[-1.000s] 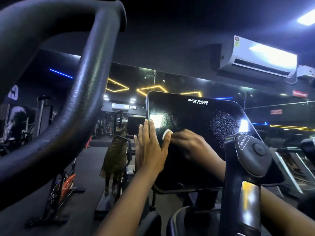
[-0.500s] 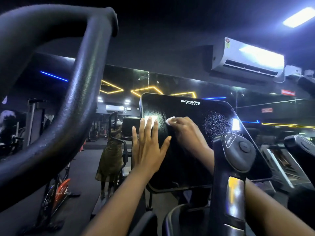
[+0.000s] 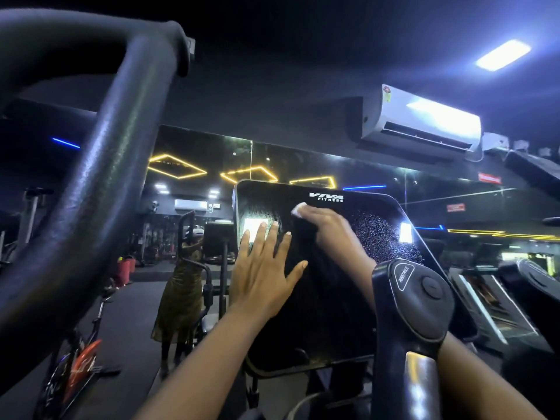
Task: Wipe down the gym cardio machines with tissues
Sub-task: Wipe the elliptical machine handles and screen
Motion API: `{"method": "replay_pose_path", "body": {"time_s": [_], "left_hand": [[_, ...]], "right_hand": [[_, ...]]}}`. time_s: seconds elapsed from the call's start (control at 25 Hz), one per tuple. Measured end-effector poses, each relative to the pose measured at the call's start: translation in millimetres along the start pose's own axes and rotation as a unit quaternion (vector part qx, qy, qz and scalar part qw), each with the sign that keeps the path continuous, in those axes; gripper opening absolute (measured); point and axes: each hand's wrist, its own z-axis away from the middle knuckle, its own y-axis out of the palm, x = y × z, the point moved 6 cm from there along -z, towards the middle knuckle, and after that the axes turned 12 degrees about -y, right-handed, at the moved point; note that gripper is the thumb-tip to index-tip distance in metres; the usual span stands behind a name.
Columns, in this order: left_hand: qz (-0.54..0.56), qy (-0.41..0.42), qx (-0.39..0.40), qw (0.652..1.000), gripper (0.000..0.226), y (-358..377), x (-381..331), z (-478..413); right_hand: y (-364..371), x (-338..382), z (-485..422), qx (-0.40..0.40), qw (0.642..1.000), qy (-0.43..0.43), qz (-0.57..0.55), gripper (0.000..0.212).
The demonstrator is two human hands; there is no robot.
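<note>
A: From the head camera, where is the crumpled white tissue (image 3: 298,207)?
B: Near the top of the glossy black console screen (image 3: 330,304), just under its white lettering (image 3: 326,197); the right hand (image 3: 328,228) curls its fingers over it.
A: And the left hand (image 3: 263,271)?
B: Flat on the screen's left part, fingers straight and spread apart.

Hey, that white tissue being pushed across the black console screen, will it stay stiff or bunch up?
Probably floppy: the tissue shows as a small crumpled wad poking past the right hand, so it likely bunches. The console screen looks glossy, so it may slide easily. The left hand lying flat there perhaps steadies it.
</note>
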Motion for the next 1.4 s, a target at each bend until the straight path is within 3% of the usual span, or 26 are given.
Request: {"method": "replay_pose_path", "body": {"time_s": [0.12,0.28,0.48,0.6,0.68,0.92,1.04,1.12,1.2,1.28,1.4], "left_hand": [[0.004,-0.001,0.004,1.0,0.097,0,0,0],[0.01,-0.002,0.008,1.0,0.096,0,0,1],[0.004,0.003,0.007,1.0,0.096,-1,-1,1],[0.001,0.003,0.003,1.0,0.095,-2,-1,1],[0.001,0.002,0.0,1.0,0.095,-2,-1,0],[-0.015,0.005,0.013,1.0,0.094,-1,-1,-1],[-0.011,-0.001,0.026,1.0,0.075,-2,1,-4],[-0.007,-0.005,0.04,0.999,0.065,-4,-3,-8],[-0.014,0.007,0.032,0.999,0.063,-8,-12,-17],[-0.025,0.027,0.011,0.999,0.063,-12,-19,-30],[-0.05,0.062,0.034,0.996,0.065,-5,-23,-41]], "right_hand": [[14,31,-11,0.047,0.994,-0.096,-0.003,0.058],[3,-30,-21,0.032,0.998,0.0,0.05,0.064],[-18,-67,-19,-0.002,0.988,0.125,0.086,0.047],[3,-13,-32,0.015,0.999,-0.016,0.032,0.06],[12,0,-34,0.03,0.997,-0.061,0.03,0.061],[-13,-94,-16,-0.029,0.989,0.123,0.072,0.056],[-27,-112,3,-0.048,0.973,0.214,0.066,0.055],[-25,-81,5,-0.044,0.983,0.174,0.048,0.055],[-8,-24,8,0.005,0.998,0.056,0.019,0.054],[1,11,21,0.066,0.998,-0.005,0.008,0.052],[-13,-20,45,0.046,0.997,0.067,0.006,0.046]]}}
